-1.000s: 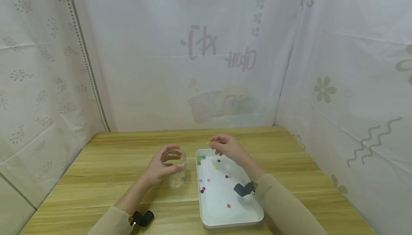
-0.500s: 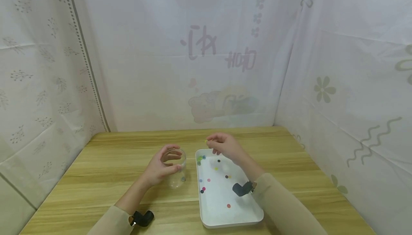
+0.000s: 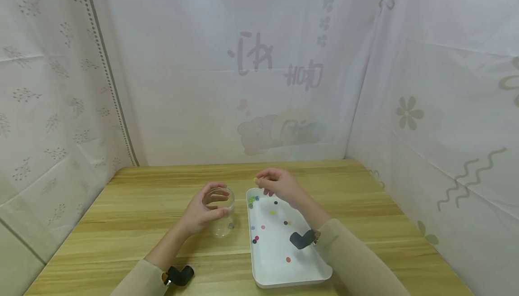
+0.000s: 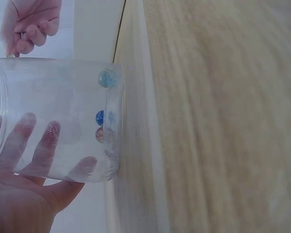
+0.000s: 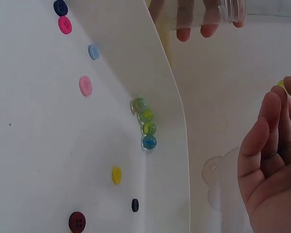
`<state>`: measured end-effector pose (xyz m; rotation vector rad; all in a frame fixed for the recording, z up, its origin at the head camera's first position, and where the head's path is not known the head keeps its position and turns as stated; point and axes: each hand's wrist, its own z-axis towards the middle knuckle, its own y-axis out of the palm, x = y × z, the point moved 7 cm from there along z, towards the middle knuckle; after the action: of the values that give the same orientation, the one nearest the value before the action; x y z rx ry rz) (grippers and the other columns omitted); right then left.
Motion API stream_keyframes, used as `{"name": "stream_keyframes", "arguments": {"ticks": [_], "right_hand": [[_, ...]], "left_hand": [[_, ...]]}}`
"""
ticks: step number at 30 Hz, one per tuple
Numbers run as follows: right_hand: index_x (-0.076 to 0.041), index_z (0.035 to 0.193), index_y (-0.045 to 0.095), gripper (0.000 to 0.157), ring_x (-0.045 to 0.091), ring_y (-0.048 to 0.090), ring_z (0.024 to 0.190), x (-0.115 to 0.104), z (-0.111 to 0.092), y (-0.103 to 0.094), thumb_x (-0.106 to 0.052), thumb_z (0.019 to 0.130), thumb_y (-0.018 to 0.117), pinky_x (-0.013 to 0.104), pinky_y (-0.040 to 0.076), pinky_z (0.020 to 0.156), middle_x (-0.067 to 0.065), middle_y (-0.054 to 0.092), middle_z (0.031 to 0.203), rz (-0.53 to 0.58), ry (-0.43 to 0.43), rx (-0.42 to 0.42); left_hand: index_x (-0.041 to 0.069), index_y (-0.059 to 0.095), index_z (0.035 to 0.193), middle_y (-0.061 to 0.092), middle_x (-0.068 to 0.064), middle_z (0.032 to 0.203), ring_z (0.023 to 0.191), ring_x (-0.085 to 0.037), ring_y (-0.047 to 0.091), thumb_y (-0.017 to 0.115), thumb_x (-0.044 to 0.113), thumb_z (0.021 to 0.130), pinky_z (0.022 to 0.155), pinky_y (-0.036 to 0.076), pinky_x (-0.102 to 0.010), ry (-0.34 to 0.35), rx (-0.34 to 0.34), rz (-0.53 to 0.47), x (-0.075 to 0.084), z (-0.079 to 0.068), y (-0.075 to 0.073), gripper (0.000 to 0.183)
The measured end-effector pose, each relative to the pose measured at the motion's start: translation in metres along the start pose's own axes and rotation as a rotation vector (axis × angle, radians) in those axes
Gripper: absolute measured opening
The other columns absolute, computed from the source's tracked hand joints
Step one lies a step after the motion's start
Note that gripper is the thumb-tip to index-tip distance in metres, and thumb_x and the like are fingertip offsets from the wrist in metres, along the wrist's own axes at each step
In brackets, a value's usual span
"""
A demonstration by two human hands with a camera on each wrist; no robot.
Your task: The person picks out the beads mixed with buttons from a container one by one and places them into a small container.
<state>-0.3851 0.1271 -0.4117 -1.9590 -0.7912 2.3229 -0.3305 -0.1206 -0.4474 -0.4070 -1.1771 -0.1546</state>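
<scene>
My left hand (image 3: pixel 196 215) grips a clear jar (image 3: pixel 221 231) that stands upright on the table, thumb and fingers wrapped round its upper part. Several marbles (image 4: pixel 107 78), blue and reddish, lie at the jar's bottom. Above the far end of a white tray (image 3: pixel 279 271), my right hand (image 3: pixel 284 187) pinches a small yellow-green marble (image 5: pixel 281 83) between thumb and index finger. Most of that marble is hidden by the fingertips. More green and blue marbles (image 5: pixel 149 128) cluster against the tray's wall at its far left corner.
Buttons lie scattered in the tray, among them a pink button (image 5: pixel 85 86), a yellow button (image 5: pixel 117 175) and a dark red button (image 5: pixel 77 222). The wooden table (image 3: pixel 134 224) is enclosed by printed white curtains (image 3: pixel 182 84) at the back and both sides.
My right hand has moved a little to the left toward the jar, with the yellow-green marble still pinched. The left hand and the jar have stayed in place.
</scene>
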Motion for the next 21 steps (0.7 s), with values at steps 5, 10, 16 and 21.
{"name": "stream_keyframes", "arguments": {"ticks": [5, 10, 16, 21], "right_hand": [[-0.006, 0.127, 0.076, 0.028, 0.017, 0.069, 0.079, -0.004, 0.000, 0.004, -0.023, 0.104, 0.075, 0.032, 0.061, 0.074, 0.025, 0.075, 0.108, -0.004, -0.013, -0.013], [-0.006, 0.128, 0.075, 0.029, 0.017, 0.069, 0.080, -0.009, -0.001, 0.010, -0.024, 0.105, 0.075, 0.030, 0.059, 0.075, 0.032, 0.073, 0.114, -0.017, -0.018, -0.027], [-0.006, 0.129, 0.075, 0.029, 0.016, 0.068, 0.080, -0.015, -0.001, 0.015, -0.023, 0.106, 0.074, 0.032, 0.060, 0.076, 0.031, 0.074, 0.114, -0.014, -0.027, -0.045], [-0.004, 0.130, 0.074, 0.031, 0.016, 0.068, 0.078, -0.020, 0.000, 0.019, -0.022, 0.105, 0.075, 0.030, 0.059, 0.074, 0.011, 0.078, 0.103, 0.005, -0.032, -0.057]], "left_hand": [[0.006, 0.050, 0.151, 0.063, -0.029, 0.144, 0.135, -0.056, 0.061, 0.081, 0.014, 0.096, 0.109, 0.054, -0.067, -0.005, -0.001, 0.002, -0.001, 0.000, 0.000, 0.064], [0.008, 0.050, 0.151, 0.063, -0.030, 0.144, 0.134, -0.052, 0.063, 0.082, 0.014, 0.095, 0.108, 0.056, -0.063, -0.011, 0.000, 0.000, -0.001, 0.000, 0.000, 0.064], [0.007, 0.051, 0.150, 0.063, -0.031, 0.144, 0.135, -0.055, 0.061, 0.082, 0.014, 0.095, 0.107, 0.056, -0.059, -0.017, 0.003, 0.001, 0.000, 0.000, -0.001, 0.064], [0.005, 0.050, 0.151, 0.063, -0.031, 0.144, 0.135, -0.054, 0.062, 0.082, 0.015, 0.095, 0.107, 0.055, -0.059, -0.019, 0.002, 0.012, 0.000, 0.000, -0.001, 0.065]]}}
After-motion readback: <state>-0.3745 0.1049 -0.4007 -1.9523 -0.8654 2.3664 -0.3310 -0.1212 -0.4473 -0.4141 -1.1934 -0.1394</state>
